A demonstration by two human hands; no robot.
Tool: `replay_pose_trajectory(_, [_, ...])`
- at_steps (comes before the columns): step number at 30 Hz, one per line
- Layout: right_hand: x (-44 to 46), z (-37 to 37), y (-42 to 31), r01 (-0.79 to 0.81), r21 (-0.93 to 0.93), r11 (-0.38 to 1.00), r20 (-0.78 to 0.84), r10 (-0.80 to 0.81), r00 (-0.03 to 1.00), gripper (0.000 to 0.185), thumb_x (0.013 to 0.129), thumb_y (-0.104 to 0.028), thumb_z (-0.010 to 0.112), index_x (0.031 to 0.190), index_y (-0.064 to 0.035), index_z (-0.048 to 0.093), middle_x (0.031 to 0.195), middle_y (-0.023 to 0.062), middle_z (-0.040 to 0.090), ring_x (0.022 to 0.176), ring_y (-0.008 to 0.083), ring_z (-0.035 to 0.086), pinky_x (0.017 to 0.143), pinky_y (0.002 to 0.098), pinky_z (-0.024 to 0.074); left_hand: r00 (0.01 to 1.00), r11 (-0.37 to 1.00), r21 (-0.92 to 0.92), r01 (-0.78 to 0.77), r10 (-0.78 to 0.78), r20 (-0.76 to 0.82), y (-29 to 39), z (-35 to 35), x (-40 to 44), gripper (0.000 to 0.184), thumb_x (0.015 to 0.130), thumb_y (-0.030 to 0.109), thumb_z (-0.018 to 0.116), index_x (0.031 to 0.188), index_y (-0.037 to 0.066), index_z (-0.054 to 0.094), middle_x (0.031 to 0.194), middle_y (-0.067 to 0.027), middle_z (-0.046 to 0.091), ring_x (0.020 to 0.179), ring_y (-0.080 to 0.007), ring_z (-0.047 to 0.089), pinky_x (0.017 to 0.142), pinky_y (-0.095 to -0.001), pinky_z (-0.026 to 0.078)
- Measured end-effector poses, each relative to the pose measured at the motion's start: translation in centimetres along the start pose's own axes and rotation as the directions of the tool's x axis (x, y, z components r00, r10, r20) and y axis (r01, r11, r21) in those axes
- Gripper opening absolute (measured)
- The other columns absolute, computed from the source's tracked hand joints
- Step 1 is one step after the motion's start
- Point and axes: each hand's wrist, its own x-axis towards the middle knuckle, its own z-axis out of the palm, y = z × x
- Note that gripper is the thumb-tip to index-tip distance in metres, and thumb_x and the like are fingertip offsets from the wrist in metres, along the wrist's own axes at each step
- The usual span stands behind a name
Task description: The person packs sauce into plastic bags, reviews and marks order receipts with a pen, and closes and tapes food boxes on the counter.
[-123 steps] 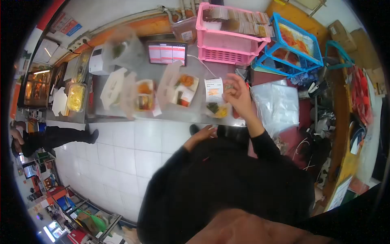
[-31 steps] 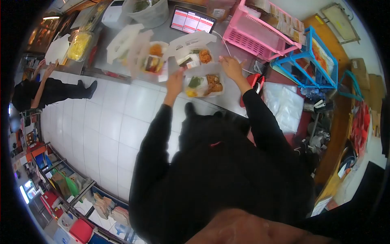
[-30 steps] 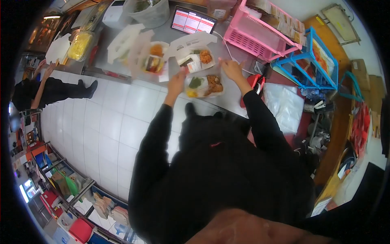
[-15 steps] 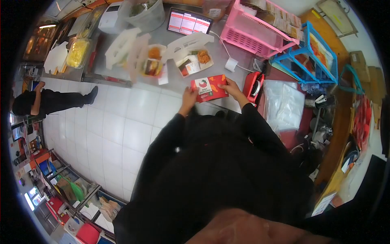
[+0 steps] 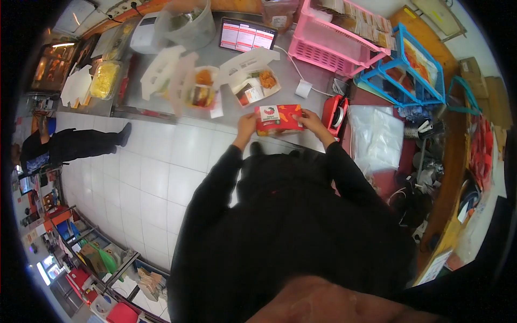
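Observation:
Between my two hands is a red food box (image 5: pixel 291 116) with a white logo label, at the front edge of the counter. My left hand (image 5: pixel 246 127) is closed on its left end, and my right hand (image 5: pixel 312 122) grips the right end. A tan and orange strip shows along the box's lower edge; I cannot make out whether it is print or contents. Just behind it, an open white meal box (image 5: pixel 243 86) holds fried food and small packets. Another open box (image 5: pixel 203 89) with fried food stands to its left, near more white box lids (image 5: pixel 161 70).
At the back are a tablet (image 5: pixel 247 35) and a clear tub (image 5: pixel 186 24). To the right sit a pink basket (image 5: pixel 328 51), a blue rack (image 5: pixel 398 81), a red tape dispenser (image 5: pixel 335 116) and plastic bags (image 5: pixel 374 140). Another person (image 5: pixel 81 142) is at the left.
The red box has tipped, with its logo face looking flatter and a tan strip now showing below. My right hand has shifted slightly. The other person's arm and body have moved.

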Motion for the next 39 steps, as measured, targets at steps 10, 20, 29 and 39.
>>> replay_pose_trajectory(10, [-1.5, -0.9, -2.0, -0.192, 0.028, 0.981, 0.008, 0.192, 0.981, 0.069, 0.085, -0.061, 0.055, 0.116, 0.0002, 0.061, 0.110, 0.0132, 0.061, 0.091, 0.0216, 0.060, 0.075, 0.0354, 0.0500, 0.975, 0.989, -0.043, 0.138, -0.128, 0.183, -1.1, -0.6, 1.7, 0.045, 0.086, 0.042, 0.062, 0.095, -0.002, 0.067, 0.082, -0.0065, 0.063, 0.067, -0.0170, 0.061, 0.056, -0.0335, 0.051])
replay_pose_trajectory(20, [0.3, 5.9, 3.5, -0.114, -0.483, 0.868, -0.417, -0.114, 0.902, 0.049, 0.096, -0.042, 0.044, 0.116, 0.0001, 0.056, 0.109, 0.0245, 0.055, 0.097, 0.0385, 0.059, 0.081, 0.0457, 0.0489, 0.973, 0.693, 0.683, -0.231, 0.182, 0.143, -3.4, 2.3, 1.7, 0.046, 0.096, 0.039, 0.042, 0.125, 0.004, 0.051, 0.100, -0.0226, 0.059, 0.089, -0.0382, 0.060, 0.074, -0.0480, 0.049])
replay_pose_trajectory(29, [-1.9, 3.0, 0.4, 0.117, -0.679, 0.725, -0.223, -0.354, 0.908, 0.073, 0.083, -0.042, 0.061, 0.143, -0.0137, 0.031, 0.126, 0.0218, 0.044, 0.120, 0.0398, 0.043, 0.095, 0.0560, 0.0380, 0.733, 0.572, 0.562, -0.597, 0.673, 0.094, -3.8, 0.5, 0.3, 0.065, 0.083, 0.037, 0.064, 0.136, 0.005, 0.043, 0.130, -0.0243, 0.045, 0.117, -0.0437, 0.045, 0.093, -0.0499, 0.043])
replay_pose_trajectory(39, [-0.2, 3.1, -1.9, 0.517, -0.660, 0.545, 0.342, -0.394, 0.853, 0.098, 0.061, -0.037, 0.081, 0.145, -0.0327, 0.031, 0.148, 0.0221, 0.020, 0.137, 0.0434, 0.019, 0.108, 0.0535, 0.0272, 0.387, 0.136, 0.363, -0.922, 0.369, 0.845, 4.2, -1.5, 1.5, 0.071, 0.071, 0.036, 0.076, 0.136, 0.040, 0.045, 0.154, -0.0160, 0.013, 0.131, -0.0471, 0.026, 0.096, -0.0505, 0.046])
